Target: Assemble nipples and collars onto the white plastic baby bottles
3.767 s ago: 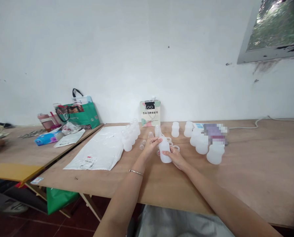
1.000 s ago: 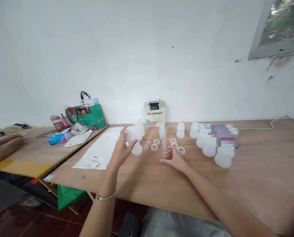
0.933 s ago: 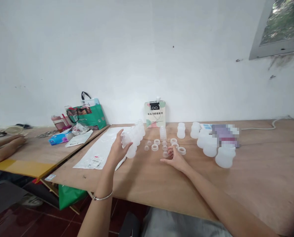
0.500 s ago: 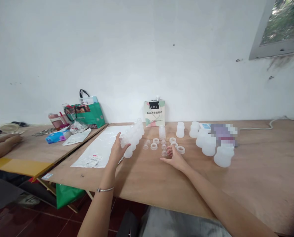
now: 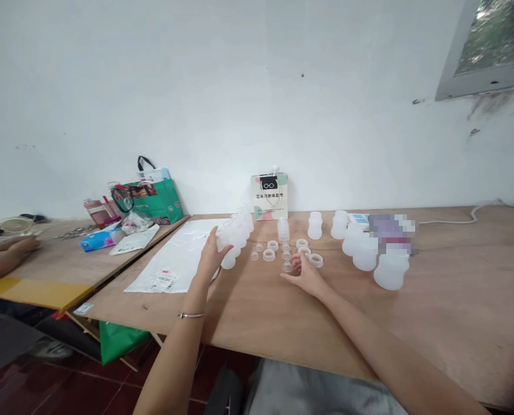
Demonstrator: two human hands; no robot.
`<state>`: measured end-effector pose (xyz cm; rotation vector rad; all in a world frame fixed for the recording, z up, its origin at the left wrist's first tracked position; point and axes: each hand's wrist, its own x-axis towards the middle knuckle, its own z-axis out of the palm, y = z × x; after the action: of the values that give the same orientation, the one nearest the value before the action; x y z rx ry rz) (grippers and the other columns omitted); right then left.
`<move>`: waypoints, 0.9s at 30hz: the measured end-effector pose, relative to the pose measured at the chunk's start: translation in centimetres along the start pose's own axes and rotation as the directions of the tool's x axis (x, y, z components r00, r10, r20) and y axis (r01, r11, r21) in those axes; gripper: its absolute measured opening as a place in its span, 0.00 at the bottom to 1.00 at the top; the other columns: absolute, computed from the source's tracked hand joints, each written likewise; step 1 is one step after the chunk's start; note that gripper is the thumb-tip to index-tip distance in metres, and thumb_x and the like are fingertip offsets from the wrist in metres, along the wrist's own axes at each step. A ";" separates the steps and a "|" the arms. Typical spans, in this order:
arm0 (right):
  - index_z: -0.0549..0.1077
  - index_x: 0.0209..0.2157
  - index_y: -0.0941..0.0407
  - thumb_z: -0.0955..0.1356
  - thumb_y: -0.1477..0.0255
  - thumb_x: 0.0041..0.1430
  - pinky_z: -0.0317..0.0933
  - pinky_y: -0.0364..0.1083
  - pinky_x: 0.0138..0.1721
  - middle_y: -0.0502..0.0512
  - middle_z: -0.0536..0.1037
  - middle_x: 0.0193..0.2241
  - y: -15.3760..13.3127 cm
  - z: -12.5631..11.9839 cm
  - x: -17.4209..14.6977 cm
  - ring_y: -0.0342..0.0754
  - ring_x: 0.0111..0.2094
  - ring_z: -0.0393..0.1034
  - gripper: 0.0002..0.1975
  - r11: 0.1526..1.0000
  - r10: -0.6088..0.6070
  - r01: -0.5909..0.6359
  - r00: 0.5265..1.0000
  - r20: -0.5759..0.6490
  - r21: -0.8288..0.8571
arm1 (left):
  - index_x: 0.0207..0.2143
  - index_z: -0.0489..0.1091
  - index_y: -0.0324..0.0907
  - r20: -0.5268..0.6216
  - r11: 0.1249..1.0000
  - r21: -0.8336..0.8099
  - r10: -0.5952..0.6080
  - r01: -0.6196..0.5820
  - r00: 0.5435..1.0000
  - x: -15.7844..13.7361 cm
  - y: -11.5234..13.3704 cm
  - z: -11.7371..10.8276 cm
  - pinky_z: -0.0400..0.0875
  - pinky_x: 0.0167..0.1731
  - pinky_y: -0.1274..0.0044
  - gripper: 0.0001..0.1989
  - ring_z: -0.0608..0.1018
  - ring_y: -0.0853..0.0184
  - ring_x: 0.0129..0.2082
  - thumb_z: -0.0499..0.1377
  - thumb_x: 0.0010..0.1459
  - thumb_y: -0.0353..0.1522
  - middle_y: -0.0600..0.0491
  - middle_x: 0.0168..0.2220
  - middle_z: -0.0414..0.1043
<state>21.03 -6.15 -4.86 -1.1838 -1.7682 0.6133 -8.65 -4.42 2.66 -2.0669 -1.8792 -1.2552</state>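
Note:
My left hand (image 5: 210, 253) curves around the nearest of a row of frosted white bottles with clear domed tops (image 5: 235, 239), its thumb across the near side. My right hand (image 5: 304, 276) hovers low over the wood, thumb stretched out and fingers curled, with nothing visible in it. Close to its fingertips lie a clear dome-shaped teat (image 5: 287, 266) and a translucent ring (image 5: 316, 260). More clear domes (image 5: 254, 255) and rings (image 5: 268, 255) sit between the hands. Behind them stands a stack of clear domes (image 5: 283, 229).
Topless frosted bottles (image 5: 389, 271) line the right side beside a purple item (image 5: 386, 230), partly pixelated. A white plastic mailer (image 5: 170, 262) lies left. A paper bag (image 5: 269, 199) leans on the wall. Another person's hands (image 5: 21, 249) rest on the neighbouring table, near a green bag (image 5: 162, 202).
My left hand has shifted slightly right and away from me, and the near bottles of its row have moved the same way. My right hand has hardly moved.

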 end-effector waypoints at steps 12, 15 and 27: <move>0.61 0.38 0.55 0.71 0.61 0.40 0.63 0.48 0.37 0.52 0.67 0.32 -0.1 0.1 0.0 0.47 0.33 0.65 0.25 1.000 -0.003 0.003 1.000 -0.028 0.011 | 0.59 0.41 0.40 -0.032 0.999 -0.033 0.040 -0.041 0.999 1.3 -0.1 1.9 0.64 0.46 0.62 0.40 0.67 0.54 0.51 0.59 0.49 0.39 0.39 0.49 0.63; 0.63 0.36 0.55 0.71 0.65 0.41 0.62 0.48 0.37 0.52 0.68 0.31 -0.1 0.2 0.1 0.46 0.33 0.65 0.20 1.000 -0.009 0.010 1.000 -0.029 0.021 | 0.59 0.42 0.36 -0.185 0.995 -0.009 0.096 -0.099 0.978 0.7 0.9 1.7 0.60 0.50 0.60 0.43 0.63 0.52 0.54 0.61 0.47 0.41 0.35 0.52 0.57; 0.67 0.32 0.56 0.67 0.71 0.46 0.63 0.46 0.34 0.53 0.71 0.30 0.3 0.3 0.6 0.45 0.31 0.66 0.08 0.999 -0.026 0.026 1.000 -0.016 0.031 | 0.47 0.62 0.41 -0.168 0.893 -0.063 0.431 -0.446 0.887 0.8 11.7 4.9 0.58 0.52 0.69 0.15 0.64 0.63 0.52 0.48 0.59 0.33 0.45 0.49 0.63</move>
<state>20.81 -5.45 -5.03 -1.1394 -1.7522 0.6131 3.79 -3.96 5.13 -2.2041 -1.2078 -1.3540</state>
